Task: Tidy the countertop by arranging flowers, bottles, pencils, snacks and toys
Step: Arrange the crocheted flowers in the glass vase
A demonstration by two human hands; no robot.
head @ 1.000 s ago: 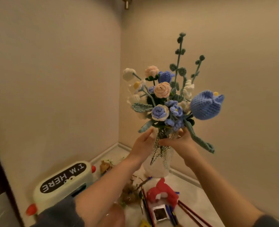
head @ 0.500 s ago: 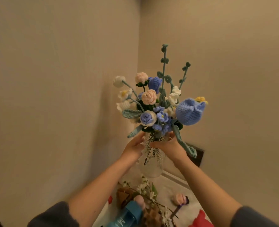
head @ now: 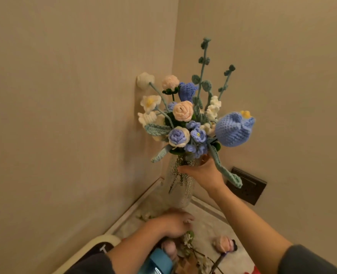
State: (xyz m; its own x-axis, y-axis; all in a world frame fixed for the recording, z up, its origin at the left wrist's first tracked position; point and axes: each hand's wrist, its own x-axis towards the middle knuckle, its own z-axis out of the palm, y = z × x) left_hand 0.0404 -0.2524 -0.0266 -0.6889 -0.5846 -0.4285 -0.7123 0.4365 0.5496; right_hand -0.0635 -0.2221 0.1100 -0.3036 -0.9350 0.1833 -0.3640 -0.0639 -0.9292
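R hand (head: 201, 173) grips vase (head: 180, 192) of crochet flowers (head: 183, 113), L hand (head: 171, 224) low

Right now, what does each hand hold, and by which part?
The right hand grips the glass vase at its neck, under the crochet flowers. The left hand is low over the countertop; its hold cannot be told.

Right hand (head: 203, 173) raised, fingers gripping, left hand (head: 173, 224) low, palm down, fingers loosely curled
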